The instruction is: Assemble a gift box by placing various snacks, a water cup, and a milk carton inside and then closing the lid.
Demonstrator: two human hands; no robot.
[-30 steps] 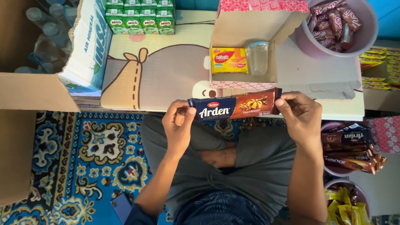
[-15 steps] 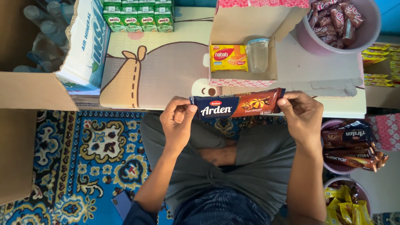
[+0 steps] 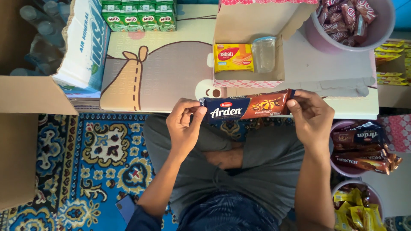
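**Biscuit pack held level between both hands**

The left hand (image 3: 183,126) pinches the left end of the long blue-and-brown biscuit pack (image 3: 247,108). The pack lies horizontal above the lap, just in front of the open pink-trimmed box (image 3: 248,81). The right hand (image 3: 311,117) pinches its right end. A bowl of wrapped snacks (image 3: 361,147) sits just right of that wrist.

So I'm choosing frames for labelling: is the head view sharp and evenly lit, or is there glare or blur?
Head view: sharp, evenly lit, shadows soft; long blue-and-brown snack packet crisp between left hand and right hand; faint sheen on clear plastic cup; edges slightly bowed.
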